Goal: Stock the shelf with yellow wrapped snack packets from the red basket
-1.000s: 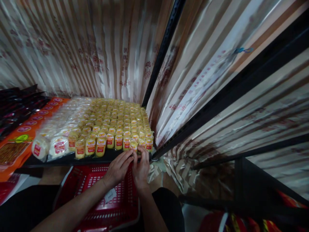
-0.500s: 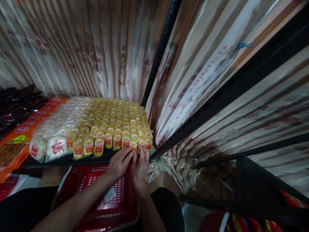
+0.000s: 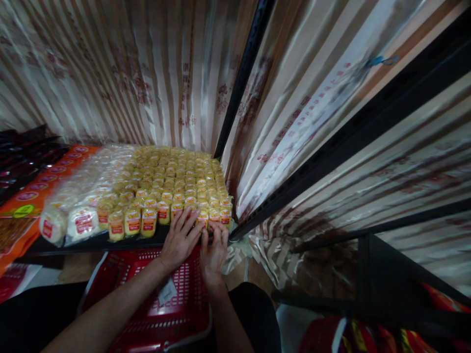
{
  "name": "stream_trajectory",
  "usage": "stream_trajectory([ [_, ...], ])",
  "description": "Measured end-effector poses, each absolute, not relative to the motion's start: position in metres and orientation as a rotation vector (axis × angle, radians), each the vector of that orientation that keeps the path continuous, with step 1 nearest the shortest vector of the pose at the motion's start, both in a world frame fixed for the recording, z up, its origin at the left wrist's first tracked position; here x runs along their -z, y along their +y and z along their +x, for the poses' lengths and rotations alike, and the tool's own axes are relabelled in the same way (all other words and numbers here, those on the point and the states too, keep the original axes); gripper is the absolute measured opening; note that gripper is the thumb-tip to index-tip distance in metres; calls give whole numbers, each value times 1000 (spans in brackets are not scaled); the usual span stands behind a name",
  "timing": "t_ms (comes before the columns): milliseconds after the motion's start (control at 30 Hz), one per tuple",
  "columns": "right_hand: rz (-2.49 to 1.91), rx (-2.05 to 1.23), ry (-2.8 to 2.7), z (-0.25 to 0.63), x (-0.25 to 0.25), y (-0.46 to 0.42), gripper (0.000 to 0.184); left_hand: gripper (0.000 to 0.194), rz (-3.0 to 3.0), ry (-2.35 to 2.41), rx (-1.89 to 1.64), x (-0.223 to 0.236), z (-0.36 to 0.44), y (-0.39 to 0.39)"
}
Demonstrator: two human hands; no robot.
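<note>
Rows of small yellow packaged cakes (image 3: 172,171), each in clear wrap with a red and white label, stand on a dark shelf (image 3: 95,246). My left hand (image 3: 180,240) lies against the front row, its fingers spread and stretched over a couple of the packs. Close beside it, my right hand (image 3: 214,252) touches the lower front of the packs near the row's right end. Its fingers are slightly bent and apart, and I see nothing gripped in them. The labels behind my fingers are partly hidden.
A red plastic basket (image 3: 128,274) sits below the shelf, under my forearms. White round packaged cakes (image 3: 84,220) and an orange bag (image 3: 25,208) lie to the left. Black metal posts (image 3: 245,78) and printed plastic sheeting (image 3: 165,73) bound the back and right.
My left hand's fingers have spread and reached higher over the front packs. My right hand stays at nearly the same spot, a little lower against the packs. The view has shifted slightly.
</note>
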State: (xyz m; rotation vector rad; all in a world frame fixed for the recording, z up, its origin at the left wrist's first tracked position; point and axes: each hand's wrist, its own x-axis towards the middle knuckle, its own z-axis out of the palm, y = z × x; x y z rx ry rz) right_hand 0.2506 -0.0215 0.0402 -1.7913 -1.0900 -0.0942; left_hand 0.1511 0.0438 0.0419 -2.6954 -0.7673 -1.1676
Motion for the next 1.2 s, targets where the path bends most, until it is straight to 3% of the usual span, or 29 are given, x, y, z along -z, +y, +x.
stream_trajectory([
  [733, -1760, 65, -1066, 245, -39, -25, 28, 49, -2751, -835, 1108, -41, 150, 44],
  [1200, -1792, 60, -1107, 244, -39, -26, 35, 40, -2702, -799, 1063, -46, 154, 46],
])
